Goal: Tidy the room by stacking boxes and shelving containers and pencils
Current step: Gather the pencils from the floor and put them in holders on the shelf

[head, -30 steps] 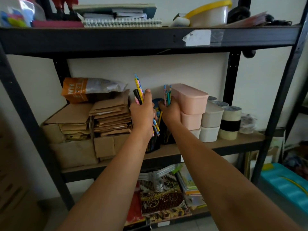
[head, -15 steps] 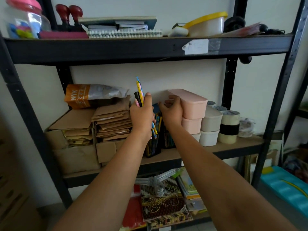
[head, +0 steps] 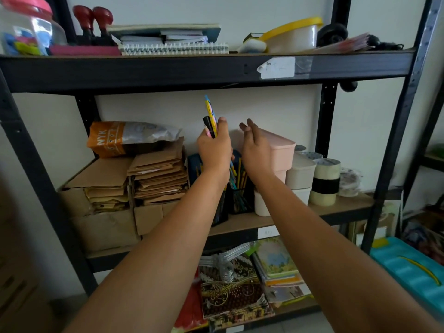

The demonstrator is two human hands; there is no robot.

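My left hand (head: pixel 215 150) is closed around a bunch of pencils (head: pixel 210 120) whose tips stick up above my fist, over the middle shelf (head: pixel 336 207). Beside it, my right hand (head: pixel 255 146) is raised with loose fingers and nothing in it, in front of the pink container (head: pixel 281 150). Under both hands stands a dark mesh pencil holder (head: pixel 241 197) with several pencils in it. The pink container tops a stack of pale containers (head: pixel 300 174).
Flattened cardboard and brown boxes (head: pixel 108 203) fill the shelf's left half, with an orange bag (head: pixel 115 138) on top. Tape rolls (head: pixel 325 182) stand at the right. Notebooks (head: pixel 173 46) and a yellow-lidded tub (head: pixel 293 34) sit on the upper shelf. Books (head: pixel 276 265) lie below.
My right hand held several pencils a second ago; they are now out of it and it has lifted, with fingers apart. My left hand has kept its bunch and risen slightly.
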